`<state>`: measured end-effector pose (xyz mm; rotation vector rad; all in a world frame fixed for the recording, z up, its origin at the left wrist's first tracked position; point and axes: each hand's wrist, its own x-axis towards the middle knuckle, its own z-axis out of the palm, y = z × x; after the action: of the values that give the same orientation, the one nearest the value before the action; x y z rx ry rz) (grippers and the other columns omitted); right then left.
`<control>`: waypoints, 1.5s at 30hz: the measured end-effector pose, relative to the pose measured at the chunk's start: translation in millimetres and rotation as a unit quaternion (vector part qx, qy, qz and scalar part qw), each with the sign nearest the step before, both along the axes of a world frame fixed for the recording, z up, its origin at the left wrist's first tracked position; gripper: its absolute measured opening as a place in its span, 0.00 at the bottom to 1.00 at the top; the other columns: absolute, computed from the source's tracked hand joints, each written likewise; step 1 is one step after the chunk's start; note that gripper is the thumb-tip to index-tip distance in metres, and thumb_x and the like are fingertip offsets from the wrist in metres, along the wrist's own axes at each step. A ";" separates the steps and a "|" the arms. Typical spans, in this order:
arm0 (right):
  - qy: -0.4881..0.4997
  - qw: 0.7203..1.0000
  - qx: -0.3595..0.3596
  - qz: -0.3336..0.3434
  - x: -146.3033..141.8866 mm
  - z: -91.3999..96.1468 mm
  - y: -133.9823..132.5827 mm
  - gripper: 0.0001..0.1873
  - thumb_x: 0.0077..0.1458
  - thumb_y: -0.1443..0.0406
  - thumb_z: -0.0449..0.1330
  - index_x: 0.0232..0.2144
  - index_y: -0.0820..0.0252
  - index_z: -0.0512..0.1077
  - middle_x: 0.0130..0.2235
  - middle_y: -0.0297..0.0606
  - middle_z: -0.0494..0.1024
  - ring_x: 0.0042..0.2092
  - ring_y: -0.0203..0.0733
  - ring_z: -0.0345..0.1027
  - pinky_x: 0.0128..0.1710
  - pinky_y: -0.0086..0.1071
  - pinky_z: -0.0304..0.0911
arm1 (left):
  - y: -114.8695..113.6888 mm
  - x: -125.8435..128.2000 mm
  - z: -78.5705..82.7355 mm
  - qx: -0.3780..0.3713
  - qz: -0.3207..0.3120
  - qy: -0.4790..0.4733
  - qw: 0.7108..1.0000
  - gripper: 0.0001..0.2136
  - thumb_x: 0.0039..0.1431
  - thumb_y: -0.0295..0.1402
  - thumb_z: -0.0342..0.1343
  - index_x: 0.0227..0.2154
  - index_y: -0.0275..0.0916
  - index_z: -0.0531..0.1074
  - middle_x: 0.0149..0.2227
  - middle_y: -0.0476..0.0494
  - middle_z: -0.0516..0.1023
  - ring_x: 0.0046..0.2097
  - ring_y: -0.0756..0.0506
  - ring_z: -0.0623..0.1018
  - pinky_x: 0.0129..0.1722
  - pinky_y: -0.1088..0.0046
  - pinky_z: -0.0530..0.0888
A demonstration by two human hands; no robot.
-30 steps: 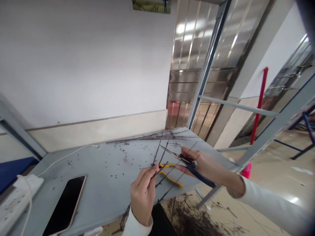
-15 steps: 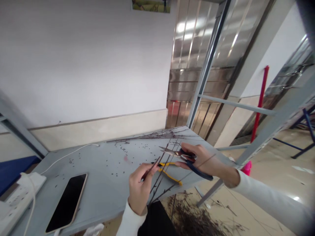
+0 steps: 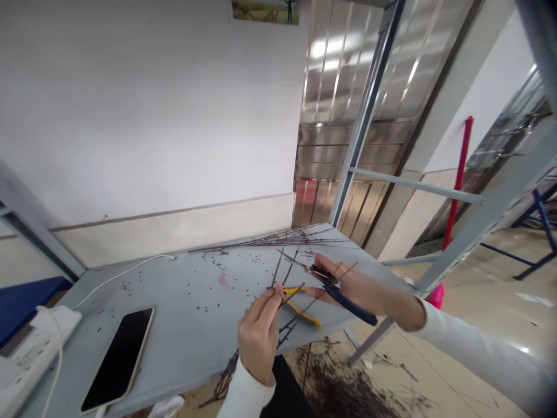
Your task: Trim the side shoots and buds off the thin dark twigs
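A bare twig (image 3: 290, 294) is pinched by the left hand (image 3: 259, 342), held within reach of blue-handled scissors (image 3: 348, 305) gripped firmly in the right hand (image 3: 361, 293).

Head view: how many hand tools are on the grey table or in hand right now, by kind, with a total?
Blue-handled scissors: 1
Yellow-handled pliers: 1
Total: 2

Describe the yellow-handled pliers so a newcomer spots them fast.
On the grey table, right of the phone, the pliers lie between the left hand and right hand. Only they have yellow handles; the scissors in the right hand have blue.
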<state>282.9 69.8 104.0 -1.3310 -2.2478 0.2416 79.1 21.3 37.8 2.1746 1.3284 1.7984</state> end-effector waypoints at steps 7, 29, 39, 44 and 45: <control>0.019 0.996 -0.078 0.037 2.0 3.9 4.0 0.20 0.51 0.53 0.58 0.23 0.54 0.51 0.19 0.26 0.59 0.22 0.33 0.50 0.20 0.27 0.49 | -2.5 0.3 3.0 0.027 0.041 0.013 0.999 0.12 0.58 0.21 0.50 0.39 0.41 0.74 0.37 0.42 0.82 0.39 0.46 0.81 0.40 0.74 0.77; -0.100 0.951 -0.123 -0.264 89.5 -130.6 62.4 0.10 0.44 0.60 0.59 0.24 0.57 0.61 0.24 0.41 0.74 0.27 0.45 0.69 0.25 0.30 0.55 | 4.5 -17.6 16.0 -0.166 0.053 -0.361 0.916 0.11 0.51 0.40 0.60 0.31 0.37 0.76 0.27 0.46 0.79 0.24 0.51 0.72 0.22 0.78 0.68; -0.141 0.958 -0.082 -0.234 69.4 -149.4 65.8 0.13 0.52 0.64 0.54 0.38 0.68 0.68 0.41 0.58 0.73 0.44 0.57 0.67 0.40 0.42 0.60 | 4.6 -6.5 18.3 -0.176 0.029 -0.370 0.912 0.09 0.54 0.39 0.58 0.32 0.39 0.72 0.31 0.42 0.82 0.33 0.46 0.78 0.29 0.75 0.73; -0.142 0.986 -0.068 -0.059 21.1 -145.4 46.8 0.25 0.50 0.53 0.57 0.47 0.61 0.67 0.49 0.49 0.69 0.51 0.51 0.63 0.50 0.39 0.58 | 3.6 -3.2 22.7 -0.186 0.017 -0.368 0.911 0.09 0.55 0.40 0.57 0.32 0.39 0.69 0.31 0.41 0.81 0.23 0.51 0.72 0.20 0.78 0.67; -0.144 0.986 -0.078 -0.020 12.1 -145.7 43.5 0.32 0.45 0.50 0.60 0.50 0.61 0.65 0.50 0.49 0.69 0.51 0.52 0.62 0.51 0.39 0.58 | 3.0 -3.0 23.2 -0.188 0.011 -0.370 0.910 0.09 0.55 0.40 0.56 0.33 0.39 0.69 0.32 0.41 0.81 0.20 0.53 0.69 0.18 0.78 0.65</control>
<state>295.0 113.3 -41.7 -1.5795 -2.4780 0.2279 76.2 24.4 61.1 1.1026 1.3300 1.8718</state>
